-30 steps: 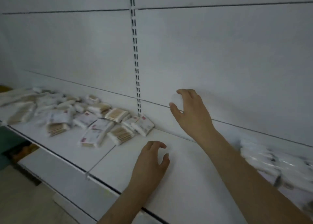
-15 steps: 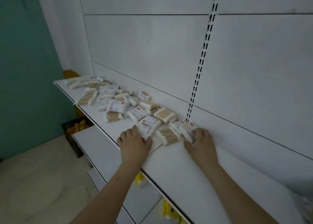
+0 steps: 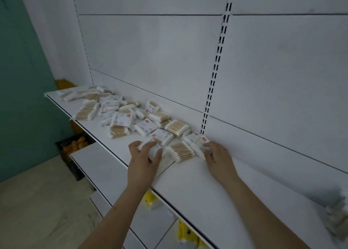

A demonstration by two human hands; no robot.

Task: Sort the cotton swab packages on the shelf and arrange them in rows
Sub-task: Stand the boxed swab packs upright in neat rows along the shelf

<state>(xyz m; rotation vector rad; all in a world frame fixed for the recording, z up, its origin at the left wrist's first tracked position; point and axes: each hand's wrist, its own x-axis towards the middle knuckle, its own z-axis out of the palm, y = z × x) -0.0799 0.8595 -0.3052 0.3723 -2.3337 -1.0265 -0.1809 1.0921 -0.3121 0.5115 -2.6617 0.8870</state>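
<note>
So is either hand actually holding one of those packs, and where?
The left hand grips a cotton swab package by its near end. The right hand touches another package; a grip cannot be told.

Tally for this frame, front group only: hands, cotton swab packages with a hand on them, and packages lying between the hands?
Hands: 2, left hand, right hand
Cotton swab packages with a hand on them: 2, left-hand package, right-hand package
Untouched package between them: 1, middle package
Total: 5
</note>
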